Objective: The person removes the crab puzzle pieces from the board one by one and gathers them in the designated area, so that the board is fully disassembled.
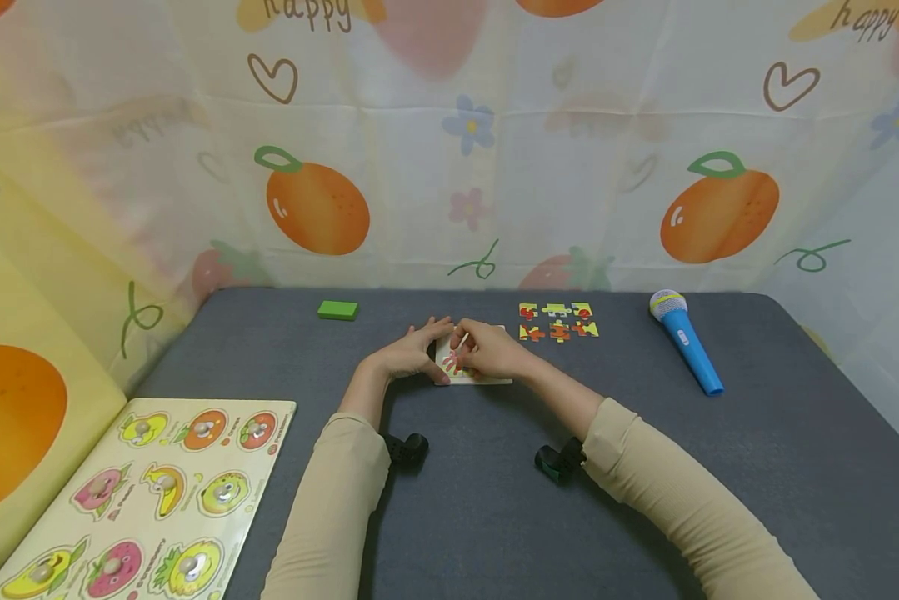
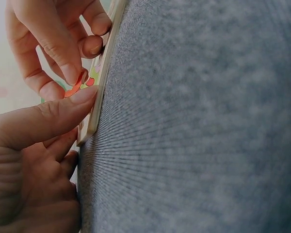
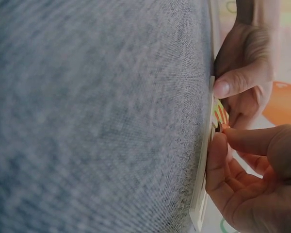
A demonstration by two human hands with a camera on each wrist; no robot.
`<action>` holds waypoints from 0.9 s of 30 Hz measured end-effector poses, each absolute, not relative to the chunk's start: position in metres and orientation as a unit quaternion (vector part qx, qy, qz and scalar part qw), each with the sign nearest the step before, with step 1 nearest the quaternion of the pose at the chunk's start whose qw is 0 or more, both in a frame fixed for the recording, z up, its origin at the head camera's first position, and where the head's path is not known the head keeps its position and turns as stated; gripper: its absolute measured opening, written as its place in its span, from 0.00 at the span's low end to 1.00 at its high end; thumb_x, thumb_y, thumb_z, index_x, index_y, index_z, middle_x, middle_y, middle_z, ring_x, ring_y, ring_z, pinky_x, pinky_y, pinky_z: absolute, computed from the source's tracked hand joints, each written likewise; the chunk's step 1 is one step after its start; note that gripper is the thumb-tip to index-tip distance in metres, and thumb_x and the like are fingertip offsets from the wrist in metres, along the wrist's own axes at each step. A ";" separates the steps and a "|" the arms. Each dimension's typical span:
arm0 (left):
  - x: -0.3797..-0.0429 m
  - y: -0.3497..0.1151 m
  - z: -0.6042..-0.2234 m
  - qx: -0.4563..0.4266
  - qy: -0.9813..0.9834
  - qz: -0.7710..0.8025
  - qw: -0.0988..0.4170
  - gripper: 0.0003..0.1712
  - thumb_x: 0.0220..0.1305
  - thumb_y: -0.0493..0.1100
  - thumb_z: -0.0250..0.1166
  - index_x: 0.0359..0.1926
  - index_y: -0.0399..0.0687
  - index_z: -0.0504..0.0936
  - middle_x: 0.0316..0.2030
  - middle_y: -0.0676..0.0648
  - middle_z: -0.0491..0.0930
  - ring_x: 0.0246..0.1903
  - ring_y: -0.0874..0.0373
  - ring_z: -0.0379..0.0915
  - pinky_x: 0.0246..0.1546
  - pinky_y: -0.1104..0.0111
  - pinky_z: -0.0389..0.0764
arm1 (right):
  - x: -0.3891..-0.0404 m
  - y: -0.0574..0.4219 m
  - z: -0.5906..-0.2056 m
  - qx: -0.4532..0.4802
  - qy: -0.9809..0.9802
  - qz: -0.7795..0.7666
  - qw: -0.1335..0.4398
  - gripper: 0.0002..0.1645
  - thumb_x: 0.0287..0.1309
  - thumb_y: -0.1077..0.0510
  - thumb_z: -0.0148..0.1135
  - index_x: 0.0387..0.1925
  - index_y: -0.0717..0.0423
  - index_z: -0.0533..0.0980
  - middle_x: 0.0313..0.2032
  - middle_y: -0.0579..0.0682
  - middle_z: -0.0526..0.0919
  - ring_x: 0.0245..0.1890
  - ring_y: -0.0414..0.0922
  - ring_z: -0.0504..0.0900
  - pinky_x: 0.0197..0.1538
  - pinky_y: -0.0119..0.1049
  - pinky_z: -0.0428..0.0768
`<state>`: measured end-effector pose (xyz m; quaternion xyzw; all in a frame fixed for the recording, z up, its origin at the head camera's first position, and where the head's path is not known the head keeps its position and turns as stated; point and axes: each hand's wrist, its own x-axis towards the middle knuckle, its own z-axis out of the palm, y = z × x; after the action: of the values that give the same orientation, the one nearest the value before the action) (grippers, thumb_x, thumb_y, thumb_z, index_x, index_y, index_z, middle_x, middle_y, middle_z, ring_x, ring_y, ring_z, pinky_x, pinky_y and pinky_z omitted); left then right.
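Note:
A small pale puzzle board (image 1: 494, 382) lies on the table between the two hands, with red and green print partly hidden under the fingers. My left hand (image 1: 404, 357) grips its left end; in the left wrist view the thumb (image 2: 85, 94) lies over the near corner and the other fingers sit behind and below. With thumb and forefinger, my right hand (image 1: 494, 350) pinches a small red-orange puzzle piece (image 2: 73, 91) at the board's surface. Fingertips cover most of that piece. Several loose yellow and red jigsaw pieces (image 1: 559, 332) lie in two rows right of the board.
A green block (image 1: 337, 311) lies at the back left. The blue toy microphone (image 1: 689, 346) is at the right. A large fruit knob board (image 1: 284, 429) occupies the table's left front. Behind the dark grey table (image 1: 479, 517) hangs a fruit-printed curtain (image 1: 516, 192).

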<state>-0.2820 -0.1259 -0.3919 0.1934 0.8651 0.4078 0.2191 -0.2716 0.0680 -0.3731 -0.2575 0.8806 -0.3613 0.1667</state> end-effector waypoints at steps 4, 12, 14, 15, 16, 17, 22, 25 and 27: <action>-0.282 -0.126 -0.392 0.195 0.864 0.409 0.218 0.58 0.50 0.36 0.73 0.78 0.49 0.51 0.81 0.50 0.39 0.80 0.52 0.20 0.78 0.48 0.21 | -0.272 0.068 -0.373 -0.249 0.882 -0.363 0.170 0.10 0.66 0.64 0.55 0.49 0.60 0.72 0.35 0.54 0.79 0.22 0.40 0.79 0.28 0.29 0.81; -0.283 -0.127 -0.393 0.198 0.864 0.408 0.218 0.58 0.50 0.36 0.73 0.78 0.48 0.51 0.81 0.49 0.39 0.80 0.51 0.20 0.78 0.48 0.21 | -0.274 0.069 -0.373 -0.243 0.879 -0.371 0.177 0.10 0.68 0.62 0.56 0.49 0.59 0.72 0.35 0.54 0.80 0.23 0.40 0.81 0.30 0.30 0.83; -0.283 -0.127 -0.393 0.197 0.864 0.409 0.217 0.58 0.50 0.36 0.73 0.78 0.48 0.51 0.81 0.49 0.39 0.80 0.51 0.20 0.78 0.48 0.21 | -0.274 0.069 -0.373 -0.242 0.879 -0.371 0.176 0.10 0.67 0.62 0.56 0.49 0.59 0.72 0.36 0.55 0.80 0.24 0.40 0.82 0.31 0.31 0.83; -0.284 -0.127 -0.393 0.197 0.864 0.409 0.218 0.58 0.50 0.36 0.73 0.78 0.48 0.51 0.81 0.49 0.39 0.80 0.51 0.20 0.78 0.48 0.21 | -0.274 0.069 -0.373 -0.241 0.879 -0.372 0.176 0.10 0.67 0.62 0.56 0.49 0.59 0.72 0.37 0.55 0.80 0.24 0.41 0.82 0.31 0.31 0.83; -0.284 -0.127 -0.393 0.196 0.864 0.410 0.218 0.58 0.50 0.36 0.73 0.78 0.48 0.51 0.81 0.49 0.39 0.80 0.51 0.20 0.78 0.48 0.21 | -0.274 0.069 -0.372 -0.240 0.879 -0.372 0.176 0.10 0.67 0.63 0.56 0.48 0.58 0.72 0.37 0.55 0.80 0.24 0.41 0.82 0.31 0.31 0.84; -0.284 -0.127 -0.393 0.195 0.863 0.411 0.218 0.58 0.50 0.36 0.73 0.78 0.48 0.51 0.81 0.49 0.39 0.80 0.51 0.20 0.78 0.48 0.21 | -0.275 0.070 -0.372 -0.239 0.879 -0.373 0.176 0.10 0.67 0.63 0.56 0.48 0.58 0.72 0.37 0.56 0.81 0.25 0.41 0.83 0.31 0.31 0.84; -0.283 -0.126 -0.394 0.191 0.863 0.413 0.220 0.58 0.50 0.35 0.73 0.78 0.48 0.51 0.81 0.50 0.39 0.80 0.52 0.20 0.78 0.48 0.21 | -0.275 0.070 -0.371 -0.232 0.872 -0.389 0.185 0.10 0.67 0.64 0.56 0.49 0.60 0.73 0.38 0.56 0.81 0.27 0.42 0.84 0.32 0.31 0.85; -0.283 -0.126 -0.393 0.190 0.862 0.414 0.220 0.58 0.50 0.35 0.73 0.78 0.48 0.51 0.81 0.50 0.39 0.80 0.51 0.20 0.78 0.48 0.21 | -0.276 0.071 -0.369 -0.226 0.864 -0.405 0.195 0.11 0.67 0.65 0.56 0.49 0.61 0.73 0.38 0.57 0.80 0.29 0.43 0.84 0.33 0.32 0.86; -0.282 -0.126 -0.393 0.189 0.862 0.415 0.221 0.58 0.50 0.35 0.72 0.78 0.48 0.51 0.81 0.50 0.39 0.80 0.51 0.20 0.78 0.47 0.21 | -0.276 0.071 -0.368 -0.222 0.861 -0.412 0.200 0.11 0.67 0.64 0.56 0.50 0.61 0.73 0.38 0.57 0.81 0.30 0.44 0.84 0.34 0.33 0.87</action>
<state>-0.2825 -0.1259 -0.3926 0.1894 0.8622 0.4147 0.2209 -0.2759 0.0715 -0.3681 -0.2217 0.8608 -0.4123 0.1998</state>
